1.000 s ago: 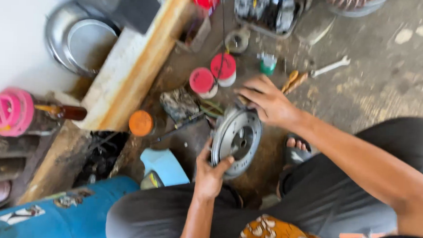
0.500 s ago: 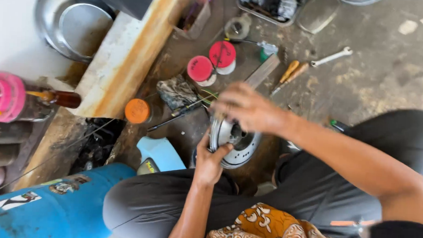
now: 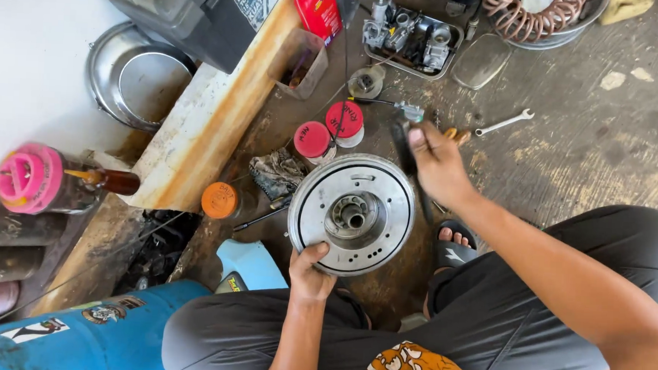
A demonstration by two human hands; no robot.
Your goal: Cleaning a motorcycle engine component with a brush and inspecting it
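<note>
Your blue drum (image 3: 78, 337) lies along the lower left edge, and beyond it the long wooden plank (image 3: 214, 106) slants up across the stained concrete floor (image 3: 590, 137). Between your knees, the round metal disc (image 3: 352, 213) with its central hub stands tilted toward you, its lower edge near the floor. Your left hand (image 3: 309, 269) grips that disc by its bottom rim, thumb over the face and fingers tucked behind. Your right hand (image 3: 437, 166) hangs just above the disc's upper right edge, clenched around a dark, slender tool (image 3: 403, 147) whose shaft runs down past the rim; it is blurred, so you cannot tell its kind. Just beyond the disc sit two red-lidded cans (image 3: 330, 129), a greasy rag (image 3: 276, 171) and an orange lid (image 3: 219, 199). A small open-ended wrench (image 3: 503, 123) lies on the floor to the right, well apart from both hands.
</note>
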